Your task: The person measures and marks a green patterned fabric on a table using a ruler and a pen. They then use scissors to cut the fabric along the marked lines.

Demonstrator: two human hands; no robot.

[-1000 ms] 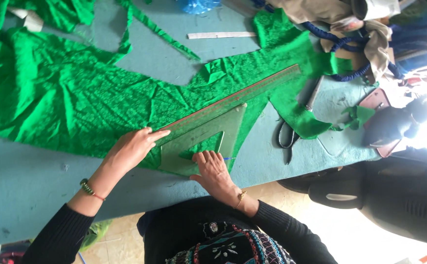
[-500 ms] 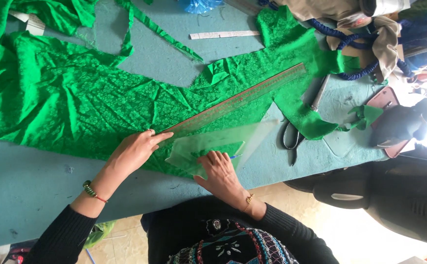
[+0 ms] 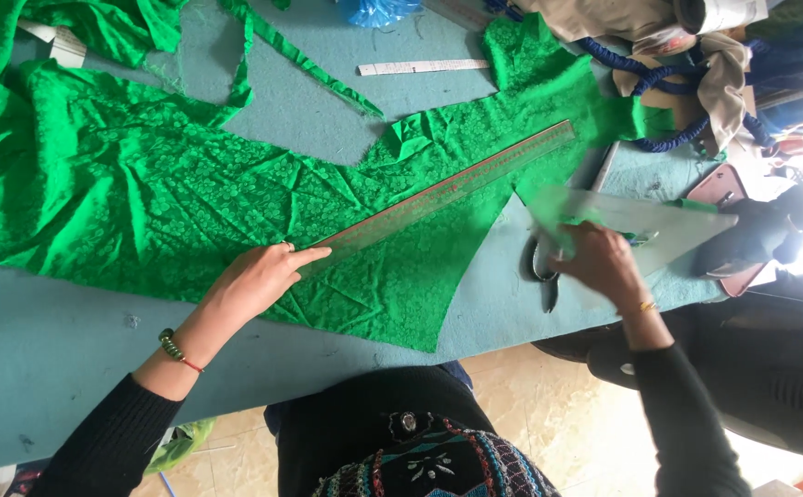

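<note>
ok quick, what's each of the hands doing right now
Left hand: open, fingers pressed flat on the long straight ruler over the green fabric.
Right hand: closed on the clear triangular set square, lifted, blurred.

Green floral-patterned fabric (image 3: 190,212) on blue table (image 3: 42,350).

A long clear ruler (image 3: 443,196) lies slantwise on wrinkled green patterned cloth (image 3: 190,202) spread flat. A clear triangular set square (image 3: 645,225), blurred, seems lifted off the cloth's right end.

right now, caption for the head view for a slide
Left hand pins long ruler on green fabric; right hand holds clear set square.
</note>
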